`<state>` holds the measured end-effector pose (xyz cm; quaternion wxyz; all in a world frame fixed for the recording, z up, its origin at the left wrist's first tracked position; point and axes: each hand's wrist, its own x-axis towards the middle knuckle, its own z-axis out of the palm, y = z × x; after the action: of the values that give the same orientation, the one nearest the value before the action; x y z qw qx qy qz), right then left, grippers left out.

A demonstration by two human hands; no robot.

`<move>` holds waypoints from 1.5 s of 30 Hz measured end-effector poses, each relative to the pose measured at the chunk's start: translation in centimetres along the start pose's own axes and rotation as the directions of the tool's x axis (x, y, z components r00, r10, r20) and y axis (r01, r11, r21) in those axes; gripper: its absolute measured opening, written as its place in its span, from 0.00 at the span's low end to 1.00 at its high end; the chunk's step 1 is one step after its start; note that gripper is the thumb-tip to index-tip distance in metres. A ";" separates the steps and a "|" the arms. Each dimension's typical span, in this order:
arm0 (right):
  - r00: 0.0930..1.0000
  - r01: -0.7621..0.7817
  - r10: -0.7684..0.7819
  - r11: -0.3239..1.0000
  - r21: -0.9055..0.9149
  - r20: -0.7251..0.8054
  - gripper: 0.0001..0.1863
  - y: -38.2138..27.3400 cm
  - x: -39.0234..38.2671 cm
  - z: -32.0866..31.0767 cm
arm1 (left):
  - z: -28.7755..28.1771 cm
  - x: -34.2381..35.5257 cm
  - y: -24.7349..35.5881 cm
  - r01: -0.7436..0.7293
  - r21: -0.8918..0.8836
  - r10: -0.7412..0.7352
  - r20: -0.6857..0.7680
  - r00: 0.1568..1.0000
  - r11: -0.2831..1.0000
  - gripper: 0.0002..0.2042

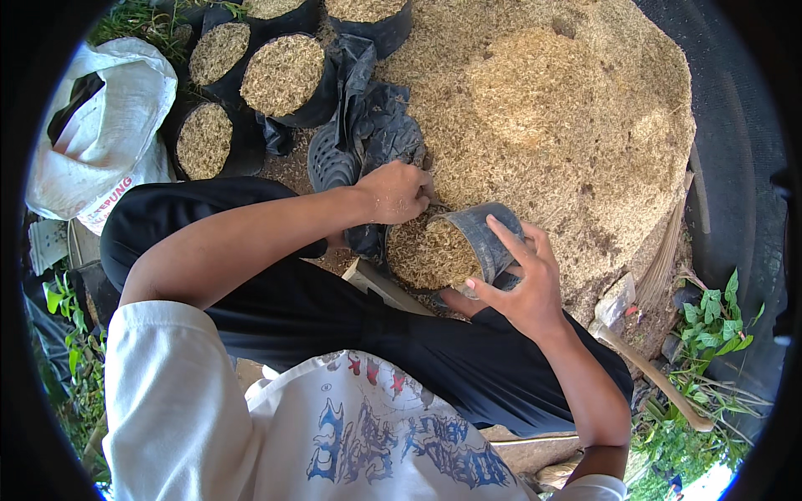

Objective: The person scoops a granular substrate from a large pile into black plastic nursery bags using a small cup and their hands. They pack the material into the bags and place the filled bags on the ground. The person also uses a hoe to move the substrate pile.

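Note:
Between my knees stands a black plastic planting bag [378,244], full of tan rice husk [424,255] nearly to its mouth. My left hand [396,192] is closed at the far edge of this bag, apparently pinching its rim; the fingertips are partly hidden. In my right hand [528,280] is a dark grey plastic pot [489,232], gripped with the thumb on the near side and fingers across its far side. The pot lies tipped on its side over the bag, its mouth facing left and husk at its opening.
A large heap of husk [551,108] spreads ahead. Several filled black bags [313,98] stand at the far left, beside a white sack [117,117]. Crumpled black plastic [376,113] lies near a grey clog [328,159]. At right are a wooden handle [656,376] and leafy plants [714,326].

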<state>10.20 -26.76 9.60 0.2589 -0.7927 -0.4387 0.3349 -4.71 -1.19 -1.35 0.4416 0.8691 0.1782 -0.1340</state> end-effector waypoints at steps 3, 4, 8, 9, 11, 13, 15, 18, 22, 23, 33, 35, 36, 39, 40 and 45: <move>0.977 0.185 -0.210 0.928 -0.323 -0.043 0.47 -0.2 -0.1 -0.4 | -0.2 0.0 0.0 -0.030 0.013 0.030 0.012 0.999 0.999 0.12; 0.990 0.129 -0.139 0.961 -0.246 -0.023 0.47 -0.3 -0.1 -0.4 | -0.2 0.0 -0.1 -0.039 0.009 0.038 0.012 0.999 0.999 0.12; 0.989 0.138 -0.146 0.963 -0.232 -0.018 0.47 -0.5 -0.1 -0.6 | -0.1 0.0 -0.2 -0.033 0.011 0.033 0.020 0.999 0.999 0.12; 0.976 0.199 -0.217 0.932 -0.302 -0.030 0.46 -0.5 -0.1 -0.6 | -0.1 0.0 -0.2 -0.033 0.014 0.033 0.021 0.999 0.999 0.12; 0.995 0.095 -0.099 0.982 -0.164 -0.017 0.47 -0.5 0.0 -0.6 | 0.0 0.1 -0.3 -0.030 0.007 0.030 0.020 0.999 1.000 0.12; 0.995 0.090 -0.093 0.985 -0.149 -0.018 0.48 -0.4 0.0 -0.6 | 0.1 0.0 -0.4 -0.031 0.006 0.031 0.021 0.999 1.000 0.13; 0.978 0.186 -0.205 0.947 -0.262 -0.047 0.48 -0.3 0.0 -0.7 | 0.1 0.1 -0.4 -0.039 0.013 0.039 0.022 0.999 0.999 0.13; 0.999 0.041 -0.044 0.994 -0.099 -0.028 0.49 -0.3 0.0 -0.7 | 0.1 0.1 -0.5 -0.055 0.025 0.054 0.017 0.998 0.998 0.13; 0.989 0.118 -0.135 0.964 -0.238 -0.054 0.48 -0.5 -0.1 -0.9 | 0.1 0.1 -0.4 -0.037 0.025 0.036 0.040 0.999 0.999 0.13; 0.992 0.102 -0.116 0.972 -0.211 -0.056 0.48 -0.6 -0.1 -1.0 | 0.1 0.0 -0.4 -0.027 0.019 0.026 0.044 0.999 0.999 0.13; 0.978 0.148 -0.182 0.947 -0.285 -0.097 0.49 -0.6 0.2 -1.7 | 0.0 -0.1 -0.1 -0.043 -0.047 0.046 0.057 0.997 0.998 0.14; 0.987 0.109 -0.135 0.963 -0.246 -0.091 0.49 -0.6 0.2 -1.8 | 0.2 -0.2 -0.1 -0.054 -0.040 0.056 0.057 0.997 0.998 0.14; 0.988 0.095 -0.118 0.972 -0.217 -0.096 0.50 -0.6 0.2 -1.8 | 0.2 -0.2 0.0 -0.053 -0.033 0.055 0.063 0.996 0.998 0.14; 0.998 -0.039 0.035 0.996 -0.084 -0.052 0.49 -0.6 0.2 -1.8 | 0.4 -0.3 0.0 -0.052 0.026 0.051 0.056 0.997 0.998 0.14; 0.999 -0.014 0.009 0.994 -0.108 -0.052 0.49 -0.6 0.2 -1.9 | 0.5 -0.3 0.0 -0.071 0.037 0.069 0.036 0.997 0.997 0.14; 0.968 0.180 -0.231 0.914 -0.363 -0.101 0.48 -1.0 0.2 -2.1 | 0.7 -0.6 0.0 -0.133 0.039 0.135 -0.039 0.990 0.990 0.11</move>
<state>11.39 -26.38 11.58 0.1776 -0.7971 -0.5531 0.1648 -5.29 -1.86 -1.56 0.4299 0.8896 0.1260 -0.0892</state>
